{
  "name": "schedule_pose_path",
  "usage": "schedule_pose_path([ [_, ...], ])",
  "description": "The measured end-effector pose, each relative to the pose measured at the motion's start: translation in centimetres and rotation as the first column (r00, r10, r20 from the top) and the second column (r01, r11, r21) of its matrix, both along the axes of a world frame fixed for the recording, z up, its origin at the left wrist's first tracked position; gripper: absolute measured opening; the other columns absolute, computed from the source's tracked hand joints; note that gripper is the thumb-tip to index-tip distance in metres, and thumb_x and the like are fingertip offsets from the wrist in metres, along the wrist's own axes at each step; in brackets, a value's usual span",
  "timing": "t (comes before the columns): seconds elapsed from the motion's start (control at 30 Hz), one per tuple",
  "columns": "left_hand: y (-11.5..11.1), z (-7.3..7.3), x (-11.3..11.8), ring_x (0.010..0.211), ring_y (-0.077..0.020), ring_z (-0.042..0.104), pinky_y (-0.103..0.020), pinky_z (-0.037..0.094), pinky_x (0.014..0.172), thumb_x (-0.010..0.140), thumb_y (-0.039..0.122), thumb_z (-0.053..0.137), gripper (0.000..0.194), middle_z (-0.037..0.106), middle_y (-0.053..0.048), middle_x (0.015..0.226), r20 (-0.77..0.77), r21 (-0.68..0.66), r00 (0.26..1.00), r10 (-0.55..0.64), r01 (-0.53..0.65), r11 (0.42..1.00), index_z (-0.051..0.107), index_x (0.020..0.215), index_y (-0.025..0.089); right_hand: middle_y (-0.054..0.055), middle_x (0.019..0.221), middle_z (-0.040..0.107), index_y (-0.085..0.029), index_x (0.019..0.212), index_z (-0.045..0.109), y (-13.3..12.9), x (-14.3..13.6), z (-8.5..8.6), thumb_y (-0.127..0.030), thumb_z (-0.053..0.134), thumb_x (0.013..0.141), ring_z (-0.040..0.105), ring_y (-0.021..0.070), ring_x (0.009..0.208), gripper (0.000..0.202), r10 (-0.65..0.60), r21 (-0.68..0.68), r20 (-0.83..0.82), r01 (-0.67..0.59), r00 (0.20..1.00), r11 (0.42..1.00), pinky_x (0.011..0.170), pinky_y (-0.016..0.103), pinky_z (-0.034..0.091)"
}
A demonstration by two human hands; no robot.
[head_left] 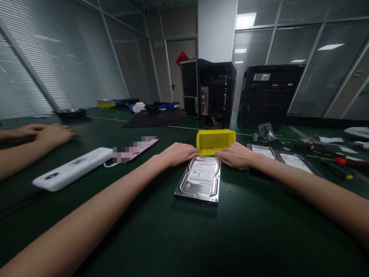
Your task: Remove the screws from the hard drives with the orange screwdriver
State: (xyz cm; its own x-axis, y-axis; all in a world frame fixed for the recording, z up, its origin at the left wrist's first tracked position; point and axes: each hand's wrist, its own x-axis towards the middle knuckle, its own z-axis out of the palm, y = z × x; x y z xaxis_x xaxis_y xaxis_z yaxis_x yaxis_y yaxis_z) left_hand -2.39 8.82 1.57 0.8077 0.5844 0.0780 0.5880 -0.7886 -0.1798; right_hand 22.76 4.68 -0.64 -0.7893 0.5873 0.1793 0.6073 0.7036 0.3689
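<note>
A yellow plastic parts bin (216, 139) stands in front of me, its open side facing me, with a few tiny specks along its lower part. My left hand (181, 153) grips it at the lower left corner, fingers pressed together. At the lower right corner my right hand (235, 155) has its fingers closed on the bin's edge. Directly on the near side of the bin, a silver hard drive (201, 177) lies flat on the dark green table, label up. Its far edge is close to the fingertips of both hands.
Two computer cases (217, 94) stand at the back. More hard drives (294, 161) and several pliers (325, 152) lie to the right. On the left are a white power strip (75, 167), a phone (144, 148) and another person's hands (53, 134).
</note>
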Motion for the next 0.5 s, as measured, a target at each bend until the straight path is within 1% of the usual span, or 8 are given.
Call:
schedule_pose_path([
  [0.13, 0.1, 0.3, 0.1, 0.081, -0.0179, 0.061, -0.024, 0.038, 0.066, 0.091, 0.044, 0.033, 0.041, 0.068, -0.006, 0.089, -0.018, 0.016, 0.999, 0.046, -0.045, 0.999, 0.065, 0.090, 0.020, 0.007, 0.080, 0.062, -0.014, 0.095, 0.052, 0.2, 0.4, 0.2, -0.032, 0.022, 0.093, 0.047, 0.0115, 0.060, 0.035, 0.053, 0.005, 0.047, -0.053, 0.998, 0.999, 0.052, 0.026, 0.019],
  [0.2, -0.1, 0.5, 0.3, 0.078, -0.0185, 0.062, -0.025, 0.038, 0.064, 0.090, 0.046, 0.033, 0.043, 0.068, -0.007, 0.087, -0.012, 0.002, 0.996, 0.093, -0.093, 0.996, 0.067, 0.088, 0.020, 0.007, 0.080, 0.061, -0.014, 0.098, 0.051, 0.4, 0.5, 0.3, -0.031, 0.024, 0.092, 0.045, 0.0112, 0.058, 0.032, 0.078, 0.011, 0.082, -0.079, 0.994, 0.997, 0.051, 0.026, 0.018],
  [0.23, -0.3, 0.5, 0.5, 0.077, -0.0191, 0.062, -0.025, 0.038, 0.063, 0.089, 0.047, 0.033, 0.044, 0.068, -0.007, 0.087, -0.009, -0.014, 0.991, 0.134, -0.134, 0.991, 0.068, 0.088, 0.020, 0.007, 0.080, 0.061, -0.014, 0.099, 0.051, 0.5, 0.6, 0.3, -0.030, 0.025, 0.092, 0.045, 0.0113, 0.058, 0.031, 0.092, 0.014, 0.099, -0.094, 0.991, 0.995, 0.051, 0.026, 0.018],
  [0.3, -0.6, 0.7, 0.9, 0.078, -0.0208, 0.062, -0.026, 0.038, 0.061, 0.087, 0.049, 0.033, 0.045, 0.068, -0.007, 0.089, -0.010, -0.059, 0.968, 0.251, -0.251, 0.966, 0.069, 0.088, 0.021, 0.007, 0.082, 0.060, -0.014, 0.103, 0.049, 0.6, 0.8, 0.4, -0.028, 0.026, 0.092, 0.045, 0.0116, 0.060, 0.029, 0.120, 0.022, 0.132, -0.124, 0.984, 0.992, 0.052, 0.026, 0.020],
  [0.37, -0.8, 0.9, 1.4, 0.076, -0.0218, 0.062, -0.026, 0.039, 0.058, 0.086, 0.051, 0.032, 0.048, 0.069, -0.008, 0.086, -0.022, -0.106, 0.932, 0.362, -0.362, 0.926, 0.069, 0.087, 0.021, 0.007, 0.084, 0.059, -0.014, 0.105, 0.048, 0.7, 0.9, 0.5, -0.026, 0.026, 0.092, 0.046, 0.0118, 0.060, 0.029, 0.142, 0.035, 0.169, -0.150, 0.975, 0.988, 0.053, 0.027, 0.021],
  [0.43, -0.8, 1.0, 1.8, 0.071, -0.0216, 0.063, -0.026, 0.040, 0.056, 0.085, 0.053, 0.032, 0.051, 0.069, -0.008, 0.078, -0.041, -0.138, 0.902, 0.430, -0.431, 0.892, 0.070, 0.084, 0.020, 0.008, 0.085, 0.059, -0.014, 0.107, 0.048, 0.8, 1.1, 0.6, -0.025, 0.025, 0.092, 0.046, 0.0118, 0.061, 0.029, 0.153, 0.050, 0.204, -0.166, 0.967, 0.985, 0.054, 0.027, 0.023],
  [0.5, -0.8, 1.0, 2.0, 0.068, -0.0220, 0.063, -0.027, 0.042, 0.057, 0.083, 0.056, 0.032, 0.054, 0.069, -0.009, 0.076, -0.051, -0.145, 0.884, 0.466, -0.468, 0.872, 0.071, 0.083, 0.020, 0.008, 0.086, 0.058, -0.014, 0.109, 0.047, 0.8, 1.3, 0.7, -0.025, 0.025, 0.092, 0.046, 0.0119, 0.061, 0.029, 0.155, 0.059, 0.222, -0.172, 0.963, 0.983, 0.054, 0.027, 0.023],
])
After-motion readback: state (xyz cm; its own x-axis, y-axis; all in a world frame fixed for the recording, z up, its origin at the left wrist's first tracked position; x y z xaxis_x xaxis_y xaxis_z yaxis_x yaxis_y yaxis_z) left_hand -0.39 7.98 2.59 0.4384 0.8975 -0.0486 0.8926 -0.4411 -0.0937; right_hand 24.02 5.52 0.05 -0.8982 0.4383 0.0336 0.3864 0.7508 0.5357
